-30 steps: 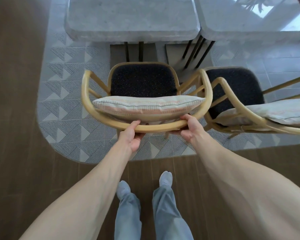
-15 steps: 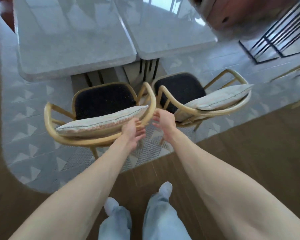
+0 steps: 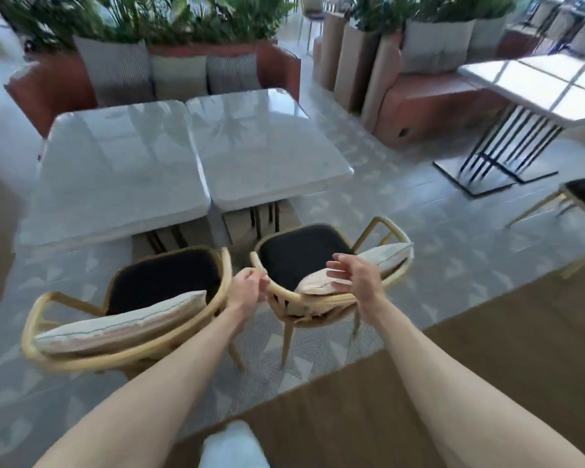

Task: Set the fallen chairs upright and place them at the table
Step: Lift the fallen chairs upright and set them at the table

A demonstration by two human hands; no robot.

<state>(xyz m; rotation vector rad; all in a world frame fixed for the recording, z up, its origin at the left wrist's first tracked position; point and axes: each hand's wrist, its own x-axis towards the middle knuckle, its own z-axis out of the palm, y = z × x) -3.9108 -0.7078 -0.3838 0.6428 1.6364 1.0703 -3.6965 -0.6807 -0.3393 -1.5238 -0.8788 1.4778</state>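
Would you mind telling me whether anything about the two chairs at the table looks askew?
Yes: the right chair stands turned at an angle to the table, and its cushion sits crooked, one end drooping over the back rail. The left chair looks squarer.

- A patterned grey rug is spread over the floor; its near edge is bordered by brown wood flooring
- Two wooden chairs are stood upright on the rug, side by side: the left chair and the right chair; both are faced toward the tables
- Two pale marble-topped tables are set edge to edge on the rug: the left table and the right table; nothing distinct is seen on their glossy tops
- A further table on black rod legs is stood to the right, well apart
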